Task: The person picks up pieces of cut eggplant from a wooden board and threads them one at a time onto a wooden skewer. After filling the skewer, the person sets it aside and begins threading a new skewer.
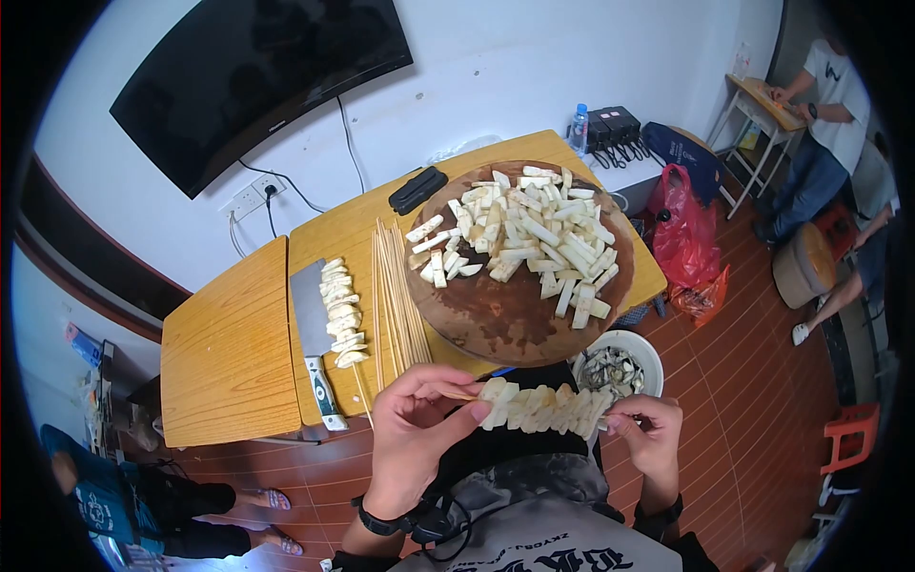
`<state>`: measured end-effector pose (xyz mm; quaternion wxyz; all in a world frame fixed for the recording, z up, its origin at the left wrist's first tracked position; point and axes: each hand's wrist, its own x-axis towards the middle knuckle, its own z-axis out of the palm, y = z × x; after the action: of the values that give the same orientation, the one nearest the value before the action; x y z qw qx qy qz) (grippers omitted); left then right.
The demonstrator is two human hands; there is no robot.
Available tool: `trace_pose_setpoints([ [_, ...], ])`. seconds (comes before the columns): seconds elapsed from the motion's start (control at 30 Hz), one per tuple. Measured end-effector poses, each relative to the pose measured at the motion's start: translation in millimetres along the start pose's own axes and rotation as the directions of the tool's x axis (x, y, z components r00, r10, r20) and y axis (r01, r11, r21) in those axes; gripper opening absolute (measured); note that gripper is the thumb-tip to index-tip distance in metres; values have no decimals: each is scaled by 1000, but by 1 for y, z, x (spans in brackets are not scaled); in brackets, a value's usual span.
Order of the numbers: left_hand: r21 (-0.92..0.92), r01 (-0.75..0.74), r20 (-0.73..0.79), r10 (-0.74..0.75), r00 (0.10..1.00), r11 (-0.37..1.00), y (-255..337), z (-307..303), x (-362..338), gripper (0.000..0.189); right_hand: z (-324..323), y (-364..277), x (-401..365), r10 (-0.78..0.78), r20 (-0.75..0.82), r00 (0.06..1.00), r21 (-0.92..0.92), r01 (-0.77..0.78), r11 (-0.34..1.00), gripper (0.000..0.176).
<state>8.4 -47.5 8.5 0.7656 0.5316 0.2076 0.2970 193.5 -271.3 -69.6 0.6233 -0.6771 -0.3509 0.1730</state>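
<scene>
My left hand (pixel 419 429) is closed around the left end of a wooden skewer, its fingers against the first slices. A tight row of pale, peeled vegetable pieces, probably eggplant, fills this skewer (pixel 543 410), held level in front of my body. At its right end, my right hand (pixel 653 434) pinches the last piece between thumb and fingers. Beyond my hands, a round wooden chopping board (pixel 477 319) carries a heap of cut pale sticks (pixel 548 229). Left of the board lie bare wooden skewers (pixel 396 296) and one loaded skewer (pixel 343 315), which rests along a cleaver (pixel 315 334).
A white bucket (pixel 651 357) of dark peelings stands below the board's right edge. The wooden table (pixel 229 343) holds a black case (pixel 417 191). Red plastic bags (pixel 684 229) sit on the floor at right. Other people stand at far left and right, one beside a small desk (pixel 767 100).
</scene>
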Motion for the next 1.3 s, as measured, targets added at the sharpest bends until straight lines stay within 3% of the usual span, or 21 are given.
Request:
trace_pose_setpoints([
  [0.67,51,-61,0,61,998,997,-3,-4,-3,31,7,-5,-3,39,28,999,102,-42,994,6],
  [0.77,-16,10,48,-9,999,1000,5,1,-1,34,8,-10,-2,37,25,999,81,-39,996,6],
  [0.87,31,14,98,-17,995,999,4,-3,0,35,8,-9,0,24,28,999,67,-26,997,6],
  [1.07,123,-42,94,30,995,992,3,-3,0,34,9,-11,0,23,33,999,62,-25,998,6],
  [1.3,75,-58,121,49,991,995,2,1,0,38,9,-9,-1,28,13,1000,84,-29,996,4],
])
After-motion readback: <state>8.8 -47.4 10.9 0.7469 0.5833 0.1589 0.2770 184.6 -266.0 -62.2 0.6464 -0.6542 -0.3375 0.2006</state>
